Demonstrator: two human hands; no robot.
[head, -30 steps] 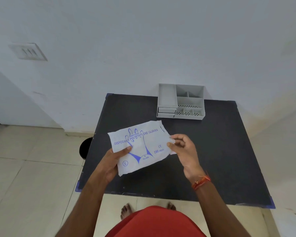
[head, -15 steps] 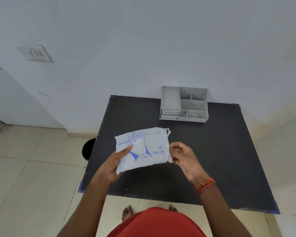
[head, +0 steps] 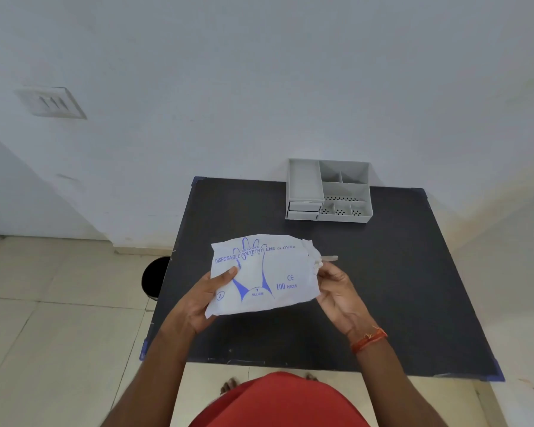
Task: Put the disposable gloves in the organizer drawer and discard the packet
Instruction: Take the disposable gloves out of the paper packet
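Note:
A white packet [head: 275, 272] printed in blue with "disposable polyethylene gloves" hangs in the air over the black table [head: 413, 288]. My left hand [head: 207, 294] grips its lower left corner, thumb on top. My right hand [head: 336, 285] pinches the packet's crumpled right end, where a thin clear strip sticks out to the right. The grey organizer [head: 329, 191] stands at the table's far edge against the wall. Its two small drawers [head: 302, 211] at the front left are pushed in.
A black round bin [head: 154, 277] sits on the tiled floor beside the table's left edge. A white wall rises right behind the table. My bare feet and red clothing show at the near edge.
The packet has tilted more level and its right end has become crumpled under my right fingers, with a thin strip now sticking out. The view has shifted a little.

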